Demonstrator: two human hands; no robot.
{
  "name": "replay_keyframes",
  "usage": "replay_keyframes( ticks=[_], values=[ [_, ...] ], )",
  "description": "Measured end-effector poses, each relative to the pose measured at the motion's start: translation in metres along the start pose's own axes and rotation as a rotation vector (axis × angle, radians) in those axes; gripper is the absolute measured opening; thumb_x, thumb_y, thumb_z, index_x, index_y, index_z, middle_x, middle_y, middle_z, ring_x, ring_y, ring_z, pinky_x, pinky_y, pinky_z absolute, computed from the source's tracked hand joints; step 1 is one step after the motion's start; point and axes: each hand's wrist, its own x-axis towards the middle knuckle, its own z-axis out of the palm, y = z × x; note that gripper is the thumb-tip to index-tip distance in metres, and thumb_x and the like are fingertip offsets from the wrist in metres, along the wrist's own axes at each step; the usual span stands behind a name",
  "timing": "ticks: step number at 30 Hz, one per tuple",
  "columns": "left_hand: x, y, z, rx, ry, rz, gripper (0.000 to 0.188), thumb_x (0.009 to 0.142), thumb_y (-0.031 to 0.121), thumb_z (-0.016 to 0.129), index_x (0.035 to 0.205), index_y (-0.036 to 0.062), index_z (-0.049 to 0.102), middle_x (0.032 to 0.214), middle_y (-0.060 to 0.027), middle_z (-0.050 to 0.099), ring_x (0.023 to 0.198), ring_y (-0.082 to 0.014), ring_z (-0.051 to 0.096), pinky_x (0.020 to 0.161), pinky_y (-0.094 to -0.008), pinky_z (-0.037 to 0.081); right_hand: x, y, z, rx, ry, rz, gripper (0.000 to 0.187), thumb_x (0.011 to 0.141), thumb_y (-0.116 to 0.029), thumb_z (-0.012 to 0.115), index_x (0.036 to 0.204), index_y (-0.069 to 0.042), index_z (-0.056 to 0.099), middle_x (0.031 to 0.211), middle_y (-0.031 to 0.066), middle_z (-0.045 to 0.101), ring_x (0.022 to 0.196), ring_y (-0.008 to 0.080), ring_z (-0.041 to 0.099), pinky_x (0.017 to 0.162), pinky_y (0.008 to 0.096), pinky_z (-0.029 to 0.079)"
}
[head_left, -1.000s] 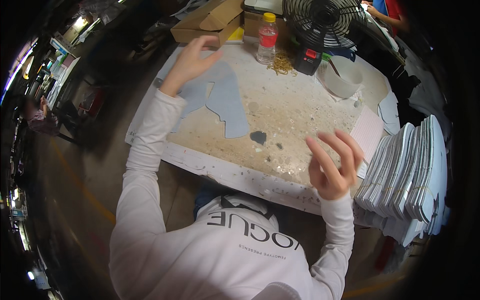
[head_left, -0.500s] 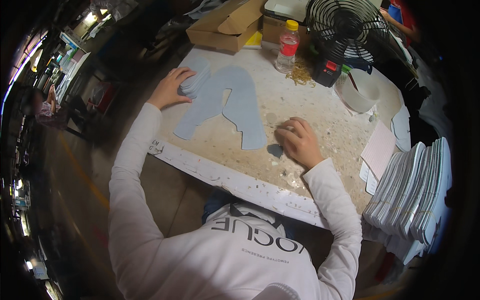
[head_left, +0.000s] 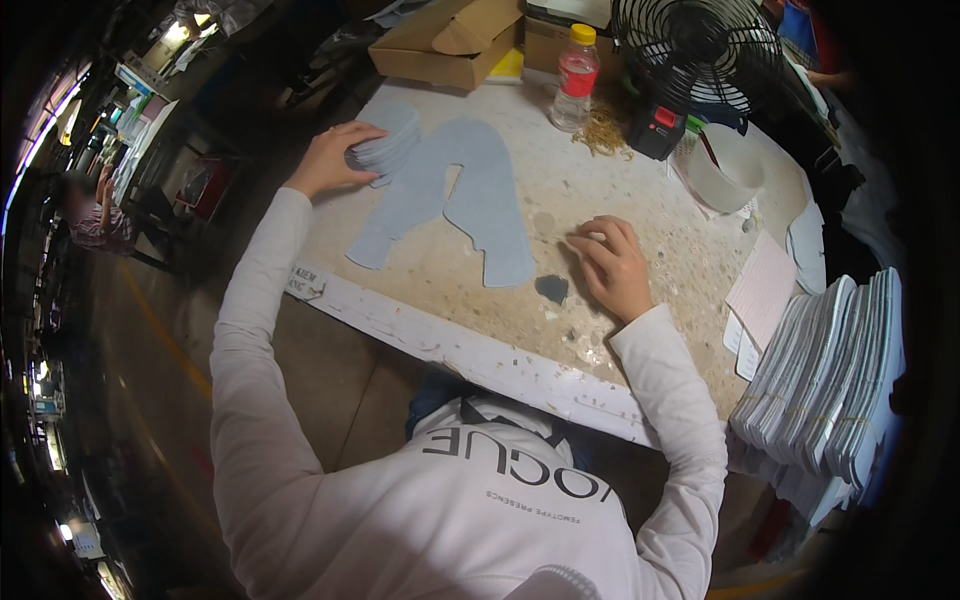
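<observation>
At the table's left edge, my left hand [head_left: 340,160] grips a stack of light-blue cut pieces [head_left: 390,140] between thumb and fingers. The stack leans, its layers stepped. Against it lies a large flat light-blue U-shaped piece [head_left: 490,190], its two legs toward me and a narrow gap between them. My right hand [head_left: 613,268] hovers over or rests on the tabletop right of that piece, its fingers loosely bent and nothing visible in them. A small dark grey patch [head_left: 551,289] is left of this hand.
Bundled stacks of light pieces [head_left: 815,370] stand at the right edge beside pink paper [head_left: 762,278]. Farther back are a white tape roll [head_left: 725,170], a black fan [head_left: 695,50], a bottle with a yellow cap [head_left: 576,80], rubber bands [head_left: 603,132] and a cardboard box [head_left: 430,65].
My right hand has moved slightly right, uncovering more of the dark grey patch. The stack in my left hand leans more, its layers more stepped. The view has shifted a little.
</observation>
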Motion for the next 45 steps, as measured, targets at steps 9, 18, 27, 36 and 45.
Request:
replay_keyframes(
  ticks=[9,18,27,36,45],
  values=[
    [-0.018,0.012,0.037,0.145,0.242,-0.007,0.063,0.063,0.013,0.072,0.123,0.0132,0.055,0.125,-0.0096,0.057,0.116,-0.0298,0.053,0.099,-0.037,0.044,-0.003,0.004,0.002,0.023,-0.01,0.029,0.022,0.072,-0.003,0.064,0.093,-0.009,0.068,0.099,0.0057,0.06,0.101,0.0267,0.054,0.081,0.0359,0.05],
    [0.042,0.037,-0.05,0.216,0.091,0.048,0.059,0.061,0.019,0.072,0.118,0.015,0.06,0.109,-0.012,0.066,0.095,-0.0301,0.064,0.084,-0.0369,0.052,-0.007,0.015,0.0,0.034,-0.016,0.056,0.021,0.072,-0.003,0.064,0.091,-0.008,0.07,0.098,0.0058,0.059,0.101,0.0256,0.054,0.082,0.0349,0.049],
    [0.149,0.184,-0.035,-0.14,-0.016,0.58,0.06,0.059,0.013,0.069,0.118,0.0065,0.06,0.112,-0.0116,0.066,0.101,-0.0253,0.065,0.09,-0.0318,0.05,-0.012,0.048,-0.002,0.138,0.35,0.452,0.02,0.078,-0.003,0.057,0.091,-0.008,0.071,0.089,0.008,0.061,0.087,0.0235,0.058,0.076,0.032,0.049],
    [0.124,0.226,0.092,-0.161,-0.183,0.661,0.067,0.061,0.002,0.071,0.125,0.0144,0.056,0.133,-0.0056,0.054,0.123,-0.0259,0.051,0.104,-0.0367,0.042,-0.046,0.092,-0.052,0.003,0.695,0.664,0.014,0.078,-0.004,0.058,0.085,-0.006,0.07,0.078,0.0103,0.057,0.066,0.0213,0.059,0.063,0.0309,0.049],
    [0.158,0.272,0.091,-0.35,0.032,0.568,0.055,0.078,0.025,0.067,0.129,0.0159,0.051,0.108,-0.0128,0.064,0.097,-0.0306,0.062,0.084,-0.0381,0.05,-0.012,0.151,-0.046,-0.116,1.024,0.991,0.043,0.077,-0.007,0.06,0.118,-0.006,0.051,0.103,0.0176,0.052,0.093,0.0313,0.055,0.085,0.0388,0.044]
  ],
)
